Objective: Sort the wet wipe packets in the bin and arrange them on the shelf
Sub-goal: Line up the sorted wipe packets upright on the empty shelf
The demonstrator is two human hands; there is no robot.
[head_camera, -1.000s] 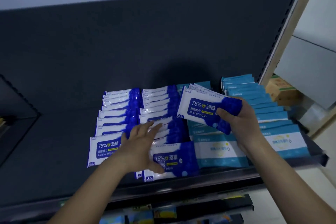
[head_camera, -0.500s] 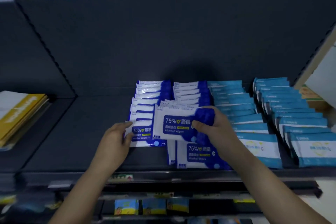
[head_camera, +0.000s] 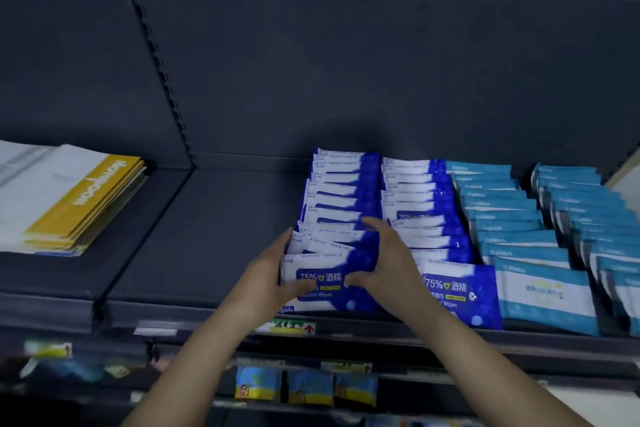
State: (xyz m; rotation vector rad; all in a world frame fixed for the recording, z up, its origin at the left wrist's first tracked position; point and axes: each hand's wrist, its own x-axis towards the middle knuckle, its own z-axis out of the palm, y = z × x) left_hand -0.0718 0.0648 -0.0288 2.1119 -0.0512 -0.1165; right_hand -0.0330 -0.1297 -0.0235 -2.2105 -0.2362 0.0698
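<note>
Lower shelf: small yellow-and-blue packs [head_camera: 310, 388].
Left grip [head_camera: 273, 276]: curled on the front wet wipe packet [head_camera: 329, 302], thumb across its face.
Right grip [head_camera: 389, 263]: clasps the same packet's right end.
Packet: heads the left dark-blue row [head_camera: 341, 184] on the shelf [head_camera: 214, 236].
Further right: light-blue rows [head_camera: 502, 215].

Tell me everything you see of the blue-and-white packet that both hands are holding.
The front packet is a soft, glossy pouch, white on its left, deep blue on its right, printed "75%" and "Alcohol Wipes". It leans back, heading the leftmost dark-blue row at the shelf edge. The left hand grips its left end, the right hand its right.
</note>
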